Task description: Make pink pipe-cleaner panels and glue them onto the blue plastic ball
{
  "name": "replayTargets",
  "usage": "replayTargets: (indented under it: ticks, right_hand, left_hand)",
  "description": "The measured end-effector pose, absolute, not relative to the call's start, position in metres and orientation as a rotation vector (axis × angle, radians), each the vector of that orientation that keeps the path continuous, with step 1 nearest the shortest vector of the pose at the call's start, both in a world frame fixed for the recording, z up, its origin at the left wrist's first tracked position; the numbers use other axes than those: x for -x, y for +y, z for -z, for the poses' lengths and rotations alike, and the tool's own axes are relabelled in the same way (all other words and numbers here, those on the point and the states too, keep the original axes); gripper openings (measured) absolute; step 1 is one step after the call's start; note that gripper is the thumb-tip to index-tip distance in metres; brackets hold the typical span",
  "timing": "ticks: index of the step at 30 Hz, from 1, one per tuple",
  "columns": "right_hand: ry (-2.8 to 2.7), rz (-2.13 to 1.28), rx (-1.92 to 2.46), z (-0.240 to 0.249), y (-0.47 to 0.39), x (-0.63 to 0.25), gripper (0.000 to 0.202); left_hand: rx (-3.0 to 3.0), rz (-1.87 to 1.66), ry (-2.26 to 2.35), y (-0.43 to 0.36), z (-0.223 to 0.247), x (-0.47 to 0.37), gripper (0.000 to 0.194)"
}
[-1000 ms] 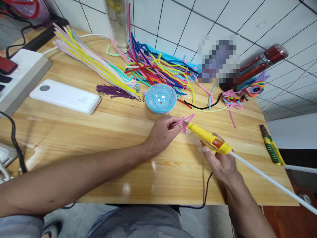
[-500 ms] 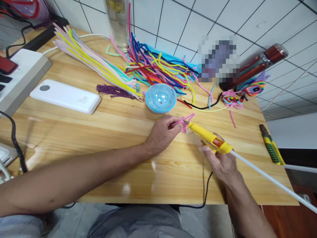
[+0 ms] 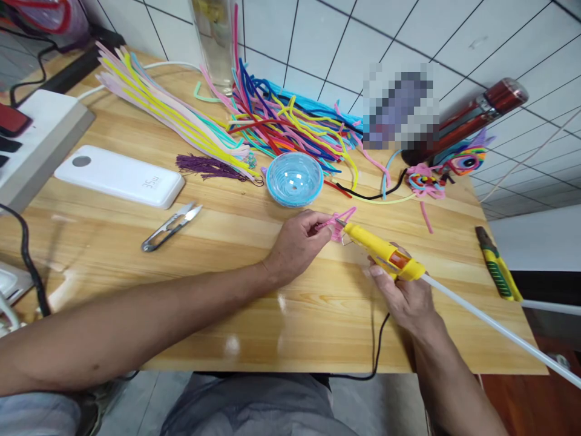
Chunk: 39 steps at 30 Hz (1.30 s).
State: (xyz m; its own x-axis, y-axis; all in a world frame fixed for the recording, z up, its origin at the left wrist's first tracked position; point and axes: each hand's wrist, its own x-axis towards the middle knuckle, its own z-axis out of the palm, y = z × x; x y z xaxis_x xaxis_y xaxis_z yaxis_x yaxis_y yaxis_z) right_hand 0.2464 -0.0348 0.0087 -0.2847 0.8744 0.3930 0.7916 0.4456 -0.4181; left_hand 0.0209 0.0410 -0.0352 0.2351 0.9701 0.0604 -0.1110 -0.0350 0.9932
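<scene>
Left grip (image 3: 299, 245) pinching pink piece (image 3: 337, 232); right grip (image 3: 406, 293) wrapped round glue gun (image 3: 379, 249), long axis aimed toward left grip, nozzle (image 3: 341, 223) at piece.

Craft workspace: glue gun (image 3: 385, 251), pipe cleaners (image 3: 293, 124).

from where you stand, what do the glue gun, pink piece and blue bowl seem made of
Glue gun: probably hard plastic, from its smooth yellow body. Pink piece: likely pipe cleaner, matt-looking, in bent strands. Blue bowl: glossy, with bright highlights; plastic or glass, I can't tell.
</scene>
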Motion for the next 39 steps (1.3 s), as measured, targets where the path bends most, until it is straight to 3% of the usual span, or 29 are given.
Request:
replayTargets:
  ticks: [39]
  right_hand:
    - [-2.123,-0.186,1.375,-0.0087,-0.035,-0.246,0.012]
  left_hand:
    - [-1.249,-1.084,0.934,0.0417,0.0354,-0.0211,0.02]
